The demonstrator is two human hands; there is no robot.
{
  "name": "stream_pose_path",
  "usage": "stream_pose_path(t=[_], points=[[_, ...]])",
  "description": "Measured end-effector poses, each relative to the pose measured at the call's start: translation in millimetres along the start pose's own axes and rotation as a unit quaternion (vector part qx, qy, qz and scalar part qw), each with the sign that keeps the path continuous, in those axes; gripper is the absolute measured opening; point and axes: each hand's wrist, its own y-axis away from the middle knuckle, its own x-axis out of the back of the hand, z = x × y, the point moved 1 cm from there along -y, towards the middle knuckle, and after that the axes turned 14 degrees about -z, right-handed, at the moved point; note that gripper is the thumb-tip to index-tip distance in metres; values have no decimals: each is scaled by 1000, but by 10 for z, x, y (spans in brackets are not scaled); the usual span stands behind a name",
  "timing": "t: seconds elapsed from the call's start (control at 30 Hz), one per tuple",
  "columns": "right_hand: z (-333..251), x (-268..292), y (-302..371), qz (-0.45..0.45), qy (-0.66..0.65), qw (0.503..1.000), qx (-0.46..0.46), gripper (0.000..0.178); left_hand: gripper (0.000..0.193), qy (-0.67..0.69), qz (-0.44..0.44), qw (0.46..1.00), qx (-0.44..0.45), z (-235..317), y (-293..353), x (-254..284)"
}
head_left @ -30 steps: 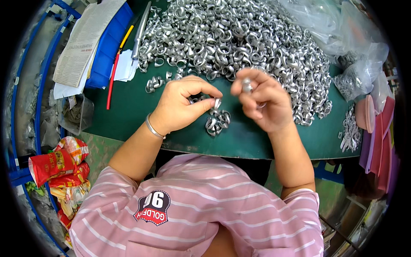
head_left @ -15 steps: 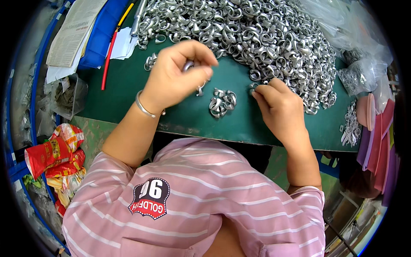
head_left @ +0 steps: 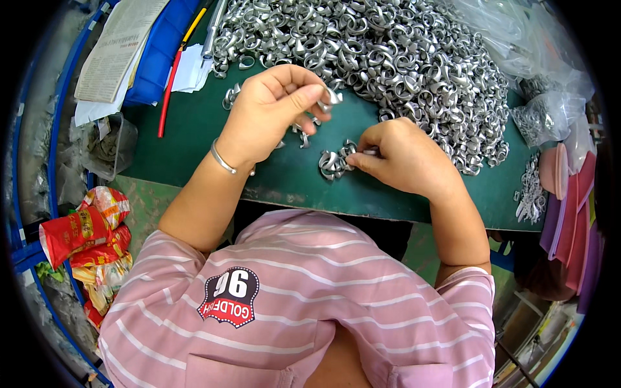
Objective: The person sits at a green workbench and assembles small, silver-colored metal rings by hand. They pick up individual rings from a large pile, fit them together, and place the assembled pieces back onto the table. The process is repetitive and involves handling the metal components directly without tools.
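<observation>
My left hand [head_left: 275, 110], with a bangle on its wrist, pinches a silvery metal ring [head_left: 333, 97] between thumb and fingers above the table. Closed at the fingertips, my right hand [head_left: 398, 155] is at the right side of a small cluster of rings [head_left: 331, 165] near the table's front edge; whether a ring sits in its fingers is hard to make out. A few loose rings [head_left: 304, 138] lie under and beside my left hand. Beyond both hands spreads a large heap of grey metal rings [head_left: 388, 58].
The green table [head_left: 272, 184] carries clear plastic bags [head_left: 550, 113] at the right and small metal pieces [head_left: 532, 194] below them. At the left are a blue bin [head_left: 152, 77], newspaper [head_left: 116, 58], a red-and-yellow stick [head_left: 169, 94] and a clear plastic tub [head_left: 119, 152].
My right hand has moved left from the heap's edge to the small cluster. My left hand has turned slightly, and a ring now shows at its fingertips.
</observation>
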Motion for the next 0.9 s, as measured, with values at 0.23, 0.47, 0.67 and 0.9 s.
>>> stream_pose_path(t=[0.23,0.47,0.67,0.9], points=[[136,51,-18,83,-227,961,135,12,10,313,-45,948,-7,-20,-24,130],[205,-5,-58,13,-606,773,189,19,34,-161,-75,984,35,57,54,-146],[188,-27,-99,49,-576,796,180,20,20,-112,-27,993,10,2,61,-147],[104,-99,-145,204,-367,883,210,31,20,-39,-35,996,67,25,65,-111]])
